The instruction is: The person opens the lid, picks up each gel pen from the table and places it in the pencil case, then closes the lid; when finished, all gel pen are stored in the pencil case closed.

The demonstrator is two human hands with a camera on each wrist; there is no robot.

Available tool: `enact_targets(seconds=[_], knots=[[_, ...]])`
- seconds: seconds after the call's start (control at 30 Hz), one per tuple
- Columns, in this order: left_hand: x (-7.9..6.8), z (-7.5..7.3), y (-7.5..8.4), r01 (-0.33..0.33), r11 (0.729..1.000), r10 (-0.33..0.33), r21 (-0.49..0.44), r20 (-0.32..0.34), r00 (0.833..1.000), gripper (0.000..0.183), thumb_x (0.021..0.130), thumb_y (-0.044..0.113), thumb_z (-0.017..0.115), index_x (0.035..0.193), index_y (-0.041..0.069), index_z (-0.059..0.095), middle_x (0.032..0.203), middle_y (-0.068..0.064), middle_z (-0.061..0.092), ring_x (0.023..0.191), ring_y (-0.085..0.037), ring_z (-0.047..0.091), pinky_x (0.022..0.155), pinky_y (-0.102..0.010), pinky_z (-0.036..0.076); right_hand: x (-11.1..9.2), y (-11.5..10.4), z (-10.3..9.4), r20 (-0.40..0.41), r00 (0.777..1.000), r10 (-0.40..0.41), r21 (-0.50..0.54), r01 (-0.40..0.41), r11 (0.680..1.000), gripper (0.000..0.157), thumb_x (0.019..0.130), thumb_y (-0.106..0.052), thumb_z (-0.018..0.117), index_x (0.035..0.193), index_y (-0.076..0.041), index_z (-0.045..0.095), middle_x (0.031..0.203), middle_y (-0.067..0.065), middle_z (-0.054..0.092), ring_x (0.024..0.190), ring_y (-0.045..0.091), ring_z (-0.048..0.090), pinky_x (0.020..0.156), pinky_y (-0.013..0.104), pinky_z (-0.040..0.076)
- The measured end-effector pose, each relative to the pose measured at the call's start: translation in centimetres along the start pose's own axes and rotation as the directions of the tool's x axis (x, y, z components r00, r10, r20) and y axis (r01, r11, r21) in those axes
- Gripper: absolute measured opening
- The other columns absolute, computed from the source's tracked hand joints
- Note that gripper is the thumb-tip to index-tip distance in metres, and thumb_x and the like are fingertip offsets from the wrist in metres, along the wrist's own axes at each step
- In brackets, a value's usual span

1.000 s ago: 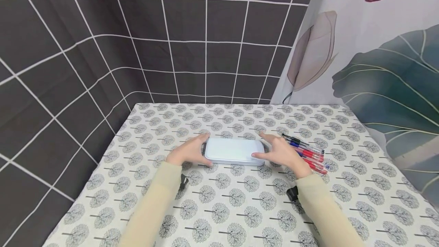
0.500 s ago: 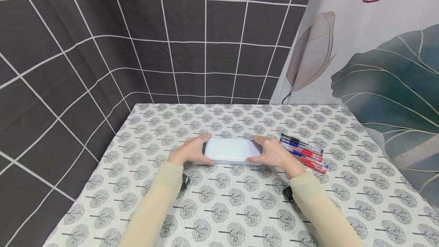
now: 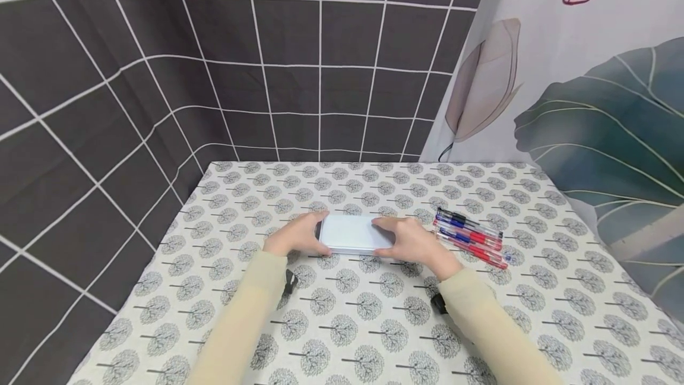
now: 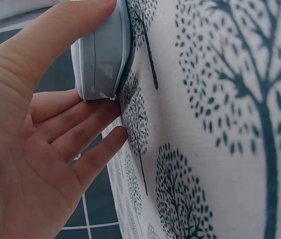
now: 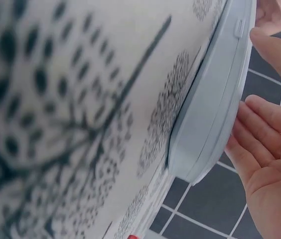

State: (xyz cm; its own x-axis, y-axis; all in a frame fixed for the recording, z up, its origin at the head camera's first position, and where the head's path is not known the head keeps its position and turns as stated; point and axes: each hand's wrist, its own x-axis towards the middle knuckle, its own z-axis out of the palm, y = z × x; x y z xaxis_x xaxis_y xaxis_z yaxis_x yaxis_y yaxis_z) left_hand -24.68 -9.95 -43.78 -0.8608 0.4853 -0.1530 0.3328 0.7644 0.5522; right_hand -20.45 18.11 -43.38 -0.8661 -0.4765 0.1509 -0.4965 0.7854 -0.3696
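A pale blue, rounded hard pencil case [image 3: 347, 232] lies flat on the tree-print cloth, lid down. My left hand [image 3: 300, 234] holds its left end, thumb on the near side and fingers towards the far side. In the left wrist view, the thumb [image 4: 75, 20] lies along the case's side [image 4: 100, 59]. Over the right part of the lid is my right hand [image 3: 414, 240], thumb at the near edge and index finger on the top. The right wrist view shows its loosely extended fingers [image 5: 265, 129] at the lid, and a small catch [image 5: 239, 28] on the case's side.
Several pens [image 3: 470, 236] with black, blue and red caps lie side by side to the right of my right hand. The patterned tablecloth [image 3: 369, 325] covers the table. Behind and to the left hangs a dark grid curtain [image 3: 288, 88]; a leaf-print curtain [image 3: 604, 129] hangs at the right.
My right hand has slid left from the case's right end onto its lid, covering the right end. The left hand and the case have stayed nearly in place.
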Motion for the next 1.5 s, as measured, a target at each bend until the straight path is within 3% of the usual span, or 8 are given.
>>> enact_targets(seconds=[0.47, 0.7, 0.83, 0.97, 1.27, 1.5], knots=[[0.1, 0.1, 0.0, 0.039, 0.999, -0.039, 0.008, -0.008, 0.999, 0.107, 0.065, 0.032, 0.088, 0.153, 0.009, 0.031, 0.154, -0.012, 0.040, 0.138, -0.032, 0.043, 0.117, -0.047, 0.032, 0.1, -1.4, 0.3, 0.029, 0.999, -0.025, -0.035, 0.026, 0.999, 0.062, 0.078, -0.031, 0.082, 0.132, -0.009, 0.061, 0.133, 0.010, 0.063, 0.120, 0.029, 0.061, 0.104, 0.041, 0.049], [0.1, -0.3, 0.4, 0.064, 0.998, -0.064, 0.004, -0.015, 0.998, 0.106, 0.067, 0.032, 0.087, 0.153, 0.010, 0.030, 0.148, -0.017, 0.047, 0.122, -0.030, 0.055, 0.112, -0.047, 0.040, 1.0, -2.4, 0.1, 0.054, 0.998, -0.029, -0.126, 0.036, 0.991, 0.060, 0.078, -0.025, 0.081, 0.130, -0.005, 0.061, 0.130, 0.014, 0.063, 0.110, 0.029, 0.065, 0.097, 0.042, 0.054], [0.3, -0.3, 0.3, 0.066, 0.998, -0.066, 0.006, -0.017, 0.998, 0.107, 0.067, 0.033, 0.087, 0.154, 0.010, 0.030, 0.145, -0.018, 0.050, 0.114, -0.027, 0.058, 0.109, -0.046, 0.043, 1.6, -2.8, 0.3, 0.041, 0.995, -0.086, -0.192, 0.093, 0.977, 0.054, 0.076, -0.023, 0.082, 0.123, -0.002, 0.064, 0.122, 0.016, 0.066, 0.103, 0.029, 0.067, 0.093, 0.041, 0.056], [0.2, -0.3, 0.1, 0.075, 0.997, -0.075, -0.002, -0.013, 0.997, 0.107, 0.067, 0.033, 0.087, 0.154, 0.009, 0.029, 0.146, -0.018, 0.049, 0.120, -0.030, 0.056, 0.111, -0.048, 0.041, 1.9, -3.2, 0.7, 0.022, 0.990, -0.139, -0.254, 0.140, 0.957, 0.044, 0.075, -0.023, 0.082, 0.110, -0.001, 0.068, 0.111, 0.014, 0.068, 0.095, 0.027, 0.067, 0.088, 0.038, 0.058], [-0.3, 0.1, 0.4, 0.099, 0.995, -0.099, -0.015, -0.015, 0.995, 0.107, 0.067, 0.030, 0.086, 0.154, 0.009, 0.028, 0.147, -0.017, 0.048, 0.120, -0.030, 0.056, 0.110, -0.048, 0.042, 1.8, -3.9, 1.4, 0.015, 0.987, -0.162, -0.335, 0.158, 0.929, 0.027, 0.068, -0.019, 0.077, 0.089, -0.005, 0.066, 0.080, 0.002, 0.060, 0.069, 0.014, 0.055, 0.062, 0.025, 0.053], [-0.2, 0.7, 0.6, 0.091, 0.995, -0.093, -0.048, -0.036, 0.995, 0.108, 0.064, 0.027, 0.086, 0.153, 0.008, 0.029, 0.144, -0.019, 0.050, 0.120, -0.032, 0.056, 0.109, -0.048, 0.043, 1.5, -4.3, 1.5, 0.027, 0.983, -0.184, -0.390, 0.180, 0.903, 0.025, 0.067, -0.015, 0.076, 0.087, -0.003, 0.064, 0.076, 0.003, 0.058, 0.068, 0.016, 0.053, 0.063, 0.027, 0.054]])
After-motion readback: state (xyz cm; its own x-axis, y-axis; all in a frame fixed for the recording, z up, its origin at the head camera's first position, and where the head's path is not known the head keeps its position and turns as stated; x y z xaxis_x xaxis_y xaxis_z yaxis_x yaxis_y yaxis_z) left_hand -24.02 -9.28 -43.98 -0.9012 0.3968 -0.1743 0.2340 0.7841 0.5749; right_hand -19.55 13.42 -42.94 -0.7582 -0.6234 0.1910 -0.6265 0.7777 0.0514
